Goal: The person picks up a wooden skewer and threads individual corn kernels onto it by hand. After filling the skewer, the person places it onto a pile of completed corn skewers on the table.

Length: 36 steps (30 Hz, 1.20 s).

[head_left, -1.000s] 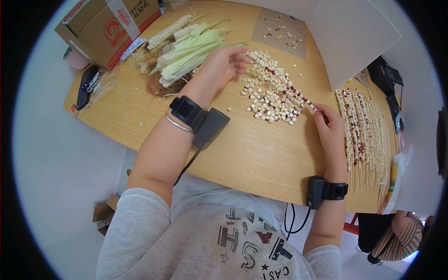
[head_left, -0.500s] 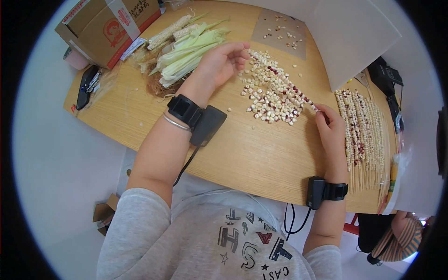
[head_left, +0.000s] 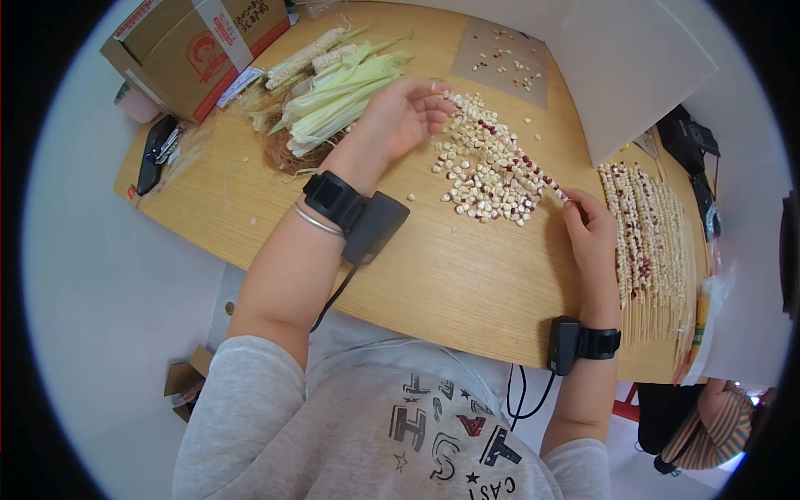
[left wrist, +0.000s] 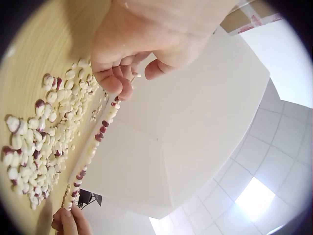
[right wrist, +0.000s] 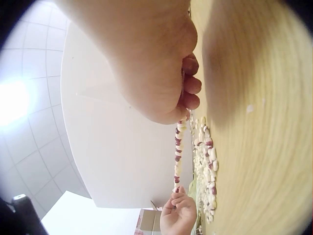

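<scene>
My right hand (head_left: 593, 233) holds the near end of a thin skewer threaded with corn kernels (left wrist: 100, 134), cream and dark red. That skewer slants up and away over a loose pile of kernels (head_left: 492, 196). At its far end is my left hand (head_left: 400, 125), fingers curled about the tip. In the left wrist view a small pale kernel (left wrist: 136, 75) shows at the tip, between the fingers and the thumb, which stands a little apart. The right wrist view shows my left fingers around the far end, while the right palm hides the near end.
Several filled skewers (head_left: 646, 225) lie side by side at the right. Corn husks (head_left: 342, 100) and stripped cobs (head_left: 304, 60) lie left of the pile, near a cardboard box (head_left: 200, 62). Scattered kernels dot a grey sheet (head_left: 467, 62) at the back. A white panel (head_left: 633, 67) stands behind.
My left hand drew slightly back from the skewer's far end half a second ago and is now back at the tip. The right hand holds the skewer in the same place.
</scene>
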Motion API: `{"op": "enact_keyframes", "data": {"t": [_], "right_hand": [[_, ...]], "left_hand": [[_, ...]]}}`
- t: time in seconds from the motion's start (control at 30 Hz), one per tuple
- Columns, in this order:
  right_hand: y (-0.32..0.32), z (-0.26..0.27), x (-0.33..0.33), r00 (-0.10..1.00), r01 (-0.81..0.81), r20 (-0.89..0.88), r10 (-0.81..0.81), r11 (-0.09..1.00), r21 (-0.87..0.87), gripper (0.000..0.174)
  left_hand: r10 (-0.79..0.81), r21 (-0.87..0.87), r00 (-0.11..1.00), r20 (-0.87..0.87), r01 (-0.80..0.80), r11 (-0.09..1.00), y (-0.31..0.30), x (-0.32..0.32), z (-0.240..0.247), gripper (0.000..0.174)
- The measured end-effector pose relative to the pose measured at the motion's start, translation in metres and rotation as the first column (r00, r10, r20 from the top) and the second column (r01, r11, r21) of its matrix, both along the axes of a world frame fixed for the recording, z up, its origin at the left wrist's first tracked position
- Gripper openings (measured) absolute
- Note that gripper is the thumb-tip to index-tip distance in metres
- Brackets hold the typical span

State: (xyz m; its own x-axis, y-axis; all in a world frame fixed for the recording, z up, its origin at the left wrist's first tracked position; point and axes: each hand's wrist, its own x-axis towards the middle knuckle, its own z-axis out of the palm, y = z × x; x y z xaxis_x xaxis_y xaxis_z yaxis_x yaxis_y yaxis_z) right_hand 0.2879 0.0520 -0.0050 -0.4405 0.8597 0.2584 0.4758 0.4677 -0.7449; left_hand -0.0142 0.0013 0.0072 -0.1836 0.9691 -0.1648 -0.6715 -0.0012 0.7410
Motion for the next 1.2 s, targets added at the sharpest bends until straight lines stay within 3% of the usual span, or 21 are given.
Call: {"op": "enact_keyframes", "data": {"t": [0.07, 0.13, 0.27, 0.37, 0.43, 0.53, 0.97, 1.2], "right_hand": [[-0.001, 0.000, 0.000, 1.000, 0.000, -0.008, 0.000, 1.000, -0.002, 0.018], [-0.001, 0.001, 0.000, 1.000, -0.005, -0.007, 0.004, 1.000, -0.017, 0.018], [0.000, -0.001, 0.000, 1.000, -0.010, -0.009, 0.010, 1.000, -0.012, 0.018], [-0.001, -0.001, -0.001, 1.000, -0.019, 0.006, 0.019, 1.000, 0.004, 0.018], [-0.003, 0.002, -0.002, 0.999, -0.024, 0.040, 0.025, 1.000, -0.010, 0.018], [-0.003, -0.001, -0.002, 0.998, -0.054, 0.013, 0.054, 0.999, -0.005, 0.019], [-0.001, -0.003, -0.001, 0.999, -0.035, 0.021, 0.035, 0.999, -0.002, 0.020], [0.004, -0.009, 0.002, 0.998, -0.020, 0.053, 0.020, 1.000, -0.006, 0.020]], "left_hand": [[0.005, -0.017, 1.000, 0.027, -0.005, 1.000, -0.001, 0.003, 0.000, 0.020], [0.110, -0.100, 0.993, 0.038, -0.106, 0.989, 0.000, 0.006, 0.000, 0.013], [0.116, -0.094, 0.993, 0.028, -0.113, 0.989, 0.000, 0.006, -0.003, 0.009], [0.162, -0.124, 0.986, -0.040, -0.166, 0.978, 0.003, 0.005, -0.007, 0.009], [0.204, -0.041, 0.957, -0.206, -0.217, 0.975, 0.003, 0.004, -0.010, 0.009], [0.234, -0.058, 0.919, -0.316, -0.265, 0.963, -0.001, 0.006, -0.003, 0.009], [0.181, -0.009, 0.937, -0.299, -0.193, 0.981, -0.001, 0.002, -0.002, 0.011], [0.042, -0.032, 0.978, -0.204, -0.049, 0.998, -0.001, -0.005, -0.004, 0.012]]}}
